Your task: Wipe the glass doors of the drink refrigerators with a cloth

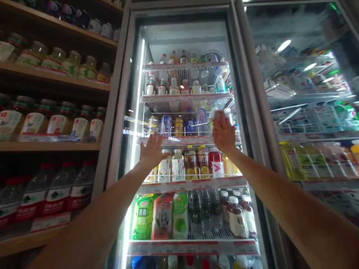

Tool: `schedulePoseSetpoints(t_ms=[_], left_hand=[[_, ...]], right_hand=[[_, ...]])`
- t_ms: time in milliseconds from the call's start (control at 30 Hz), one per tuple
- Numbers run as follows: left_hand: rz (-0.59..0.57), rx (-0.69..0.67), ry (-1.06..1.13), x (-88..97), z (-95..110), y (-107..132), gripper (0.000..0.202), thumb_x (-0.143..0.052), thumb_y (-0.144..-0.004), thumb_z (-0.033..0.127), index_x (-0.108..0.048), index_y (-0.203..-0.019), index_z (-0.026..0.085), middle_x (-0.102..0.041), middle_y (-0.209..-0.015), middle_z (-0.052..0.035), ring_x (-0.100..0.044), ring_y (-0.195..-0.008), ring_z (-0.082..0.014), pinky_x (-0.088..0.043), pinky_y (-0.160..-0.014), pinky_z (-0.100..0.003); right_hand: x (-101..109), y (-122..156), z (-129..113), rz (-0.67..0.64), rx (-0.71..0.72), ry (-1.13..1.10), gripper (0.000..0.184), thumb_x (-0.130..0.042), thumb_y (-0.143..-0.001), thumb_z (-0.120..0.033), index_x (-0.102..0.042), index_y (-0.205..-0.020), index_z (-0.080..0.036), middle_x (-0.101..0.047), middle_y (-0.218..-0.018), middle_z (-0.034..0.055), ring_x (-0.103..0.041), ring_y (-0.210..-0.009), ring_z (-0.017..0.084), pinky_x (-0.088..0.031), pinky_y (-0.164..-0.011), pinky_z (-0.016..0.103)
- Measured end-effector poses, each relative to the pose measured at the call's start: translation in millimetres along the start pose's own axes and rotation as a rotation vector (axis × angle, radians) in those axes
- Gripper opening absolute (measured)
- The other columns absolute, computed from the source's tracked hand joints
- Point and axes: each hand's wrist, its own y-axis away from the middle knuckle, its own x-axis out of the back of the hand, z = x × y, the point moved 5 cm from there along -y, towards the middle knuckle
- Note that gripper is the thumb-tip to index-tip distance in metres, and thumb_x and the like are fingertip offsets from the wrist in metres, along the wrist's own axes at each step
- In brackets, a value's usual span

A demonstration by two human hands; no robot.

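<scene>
Both my arms reach forward toward a tall lit drinks fridge with a glass door (185, 31). My left hand (153, 151) is open, its fingers spread, in front of the shelf of cans and bottles at the left. My right hand (223, 132) is also open and raised flat at the right, with nothing held. Whether either palm touches the glass I cannot tell. Between the hands show a blue can (166, 124), a gold can (178, 126) and a tall purple can (201, 120). Below them are white bottles (177, 165) and a red bottle with a white label (215, 164).
Wooden shelves (56, 76) with rows of juice bottles and red-capped water bottles (60, 190) stand at the left. A second glass-fronted fridge (311, 136) is at the right, past a metal frame (259, 93). Lower shelf holds green cartons (143, 216) and dark-capped bottles (195, 213).
</scene>
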Motion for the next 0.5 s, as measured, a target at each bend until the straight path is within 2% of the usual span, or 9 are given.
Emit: schedulePoseSetpoints(t_ms=[100, 167, 200, 233, 300, 367, 433, 500], left_hand=[[-0.005, 0.002, -0.005, 0.1, 0, 0, 0.081, -0.042, -0.082, 0.058, -0.010, -0.145, 0.019, -0.002, -0.153, -0.0085, -0.008, -0.141, -0.0266, -0.018, -0.109, -0.055], [-0.001, 0.001, -0.004, 0.1, -1, 1, 0.080, -0.041, -0.083, 0.058, -0.010, -0.145, 0.019, -0.003, -0.154, -0.0087, -0.008, -0.141, -0.0268, -0.018, -0.109, -0.055], [0.001, 0.003, -0.002, -0.2, -1, 1, 0.079, -0.040, -0.083, 0.058, -0.011, -0.145, 0.020, -0.004, -0.154, -0.0089, -0.008, -0.141, -0.0270, -0.019, -0.109, -0.055], [0.006, 0.003, 0.000, -0.5, -1, 1, 0.079, -0.040, -0.083, 0.059, -0.011, -0.145, 0.020, -0.005, -0.154, -0.0092, -0.008, -0.141, -0.0273, -0.019, -0.109, -0.055], [0.023, -0.006, 0.004, -0.9, 0, 2, 0.078, -0.040, -0.083, 0.058, -0.011, -0.145, 0.020, -0.006, -0.153, -0.0101, -0.009, -0.141, -0.0275, -0.020, -0.109, -0.054], [0.031, -0.009, 0.004, -1.0, 1, 2, 0.077, -0.039, -0.084, 0.057, -0.011, -0.145, 0.019, -0.006, -0.153, -0.0104, -0.009, -0.141, -0.0274, -0.020, -0.109, -0.054], [0.023, -0.002, -0.001, -0.9, 0, 2, 0.076, -0.039, -0.084, 0.057, -0.010, -0.145, 0.020, -0.005, -0.153, -0.0101, -0.008, -0.141, -0.0270, -0.019, -0.109, -0.055], [0.013, 0.001, -0.006, -0.3, 0, 2, 0.076, -0.039, -0.085, 0.056, -0.011, -0.145, 0.020, -0.005, -0.153, -0.0100, -0.009, -0.141, -0.0268, -0.019, -0.109, -0.055]], right_hand=[[-9, 24, -50, -0.122, 0.363, -0.048, 0.045, -0.035, -0.090, -0.031, -0.043, -0.134, -0.029, -0.033, -0.147, -0.0011, -0.024, -0.137, 0.022, -0.024, -0.109, 0.048], [-10, 37, -58, -0.178, 0.537, -0.066, 0.045, -0.036, -0.089, -0.030, -0.042, -0.134, -0.030, -0.034, -0.147, -0.0024, -0.024, -0.137, 0.020, -0.019, -0.111, 0.047], [-8, 37, -50, -0.175, 0.525, -0.063, 0.045, -0.036, -0.089, -0.029, -0.042, -0.134, -0.029, -0.035, -0.146, -0.0020, -0.025, -0.137, 0.020, -0.018, -0.112, 0.047], [-4, 32, -34, -0.148, 0.438, -0.053, 0.046, -0.036, -0.089, -0.029, -0.042, -0.134, -0.028, -0.034, -0.147, -0.0011, -0.025, -0.137, 0.020, -0.018, -0.112, 0.047], [3, 19, 4, -0.062, 0.180, -0.023, 0.047, -0.034, -0.089, -0.029, -0.041, -0.136, -0.021, -0.033, -0.147, 0.0052, -0.025, -0.137, 0.025, -0.018, -0.110, 0.051], [8, 11, 29, 0.004, -0.007, 0.004, 0.049, -0.031, -0.090, -0.028, -0.040, -0.136, -0.013, -0.029, -0.148, 0.0136, -0.023, -0.136, 0.032, -0.020, -0.107, 0.056], [6, 12, 28, 0.016, -0.035, 0.013, 0.051, -0.031, -0.090, -0.030, -0.040, -0.136, -0.011, -0.028, -0.148, 0.0161, -0.022, -0.136, 0.035, -0.021, -0.105, 0.058], [1, 22, 7, -0.014, 0.074, 0.001, 0.049, -0.033, -0.090, -0.031, -0.041, -0.137, -0.017, -0.031, -0.148, 0.0100, -0.022, -0.137, 0.030, -0.023, -0.107, 0.053]])
